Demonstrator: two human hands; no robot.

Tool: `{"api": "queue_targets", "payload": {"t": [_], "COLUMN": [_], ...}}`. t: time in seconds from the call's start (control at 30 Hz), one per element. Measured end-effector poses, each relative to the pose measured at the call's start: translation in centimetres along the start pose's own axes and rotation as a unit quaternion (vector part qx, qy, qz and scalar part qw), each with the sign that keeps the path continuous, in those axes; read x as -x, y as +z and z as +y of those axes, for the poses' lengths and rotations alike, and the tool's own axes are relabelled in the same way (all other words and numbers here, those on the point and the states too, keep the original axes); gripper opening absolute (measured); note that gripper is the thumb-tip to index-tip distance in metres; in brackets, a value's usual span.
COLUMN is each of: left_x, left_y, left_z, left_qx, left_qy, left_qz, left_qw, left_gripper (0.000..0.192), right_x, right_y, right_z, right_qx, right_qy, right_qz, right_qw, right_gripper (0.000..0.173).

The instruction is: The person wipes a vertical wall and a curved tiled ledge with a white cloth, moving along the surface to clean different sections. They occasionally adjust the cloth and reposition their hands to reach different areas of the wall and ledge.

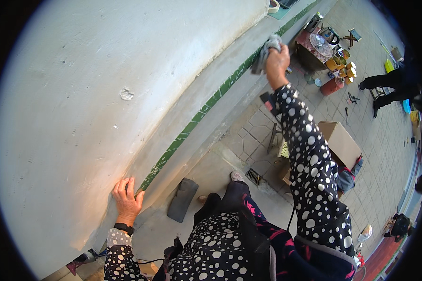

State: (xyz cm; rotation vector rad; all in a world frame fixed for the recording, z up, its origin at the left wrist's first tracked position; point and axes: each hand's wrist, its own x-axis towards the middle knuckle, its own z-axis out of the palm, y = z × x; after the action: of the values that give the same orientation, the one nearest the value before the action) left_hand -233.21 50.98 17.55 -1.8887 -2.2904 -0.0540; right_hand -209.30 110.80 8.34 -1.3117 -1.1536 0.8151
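Note:
Along the base of a pale plastered wall point(74, 105) runs a grey ledge point(183, 109) edged with a strip of green tiles point(193, 121). At the strip's far end, my right hand point(277, 63) is closed around a crumpled grey cloth point(269, 49), which lies against the green tiles and ledge edge. My left hand point(126, 198) rests with spread fingers on the ledge where it meets the wall, close to the near end of the tiles. It holds nothing. A black band point(124, 228) circles my left wrist.
A dark cushion-like block point(183, 200) lies by my feet near a floor drain point(253, 176). To the right stand a cardboard box point(339, 140), several tins point(341, 65), a red canister point(332, 86) and a low table point(307, 52) with a kettle point(328, 35). Another person's legs point(390, 84) are beyond.

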Motion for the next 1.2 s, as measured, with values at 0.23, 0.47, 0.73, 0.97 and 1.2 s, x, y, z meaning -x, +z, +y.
{"api": "queue_targets", "payload": {"t": [0.23,0.47,0.73,0.97,1.2], "left_x": [0.2,0.0,0.0,0.3,0.1], "left_y": [0.2,-0.1,-0.2,-0.1,-0.2], "left_z": [-0.2,0.0,0.2,0.0,0.2], "left_qx": [0.002,-0.013,-0.018,-0.021,-0.01], "left_qy": [0.002,0.008,0.007,0.002,-0.004], "left_qz": [-0.011,-0.016,-0.01,-0.011,-0.007], "left_qw": [1.0,1.0,1.0,1.0,1.0], "left_gripper": [0.075,0.072,0.073,0.075,0.076], "right_x": [2.9,25.5,18.6,-1.0,2.1], "right_y": [2.4,-0.6,-1.3,-0.2,1.1], "right_z": [-0.3,-6.2,-5.1,-7.0,-3.8], "right_qx": [-0.043,-0.138,-0.119,0.05,0.19], "right_qy": [-0.015,0.016,-0.037,-0.193,-0.264], "right_qz": [0.059,-0.124,-0.148,0.024,-0.008], "right_qw": [0.997,0.982,0.981,0.98,0.946], "right_gripper": [0.025,0.034,0.033,0.021,0.027]}}
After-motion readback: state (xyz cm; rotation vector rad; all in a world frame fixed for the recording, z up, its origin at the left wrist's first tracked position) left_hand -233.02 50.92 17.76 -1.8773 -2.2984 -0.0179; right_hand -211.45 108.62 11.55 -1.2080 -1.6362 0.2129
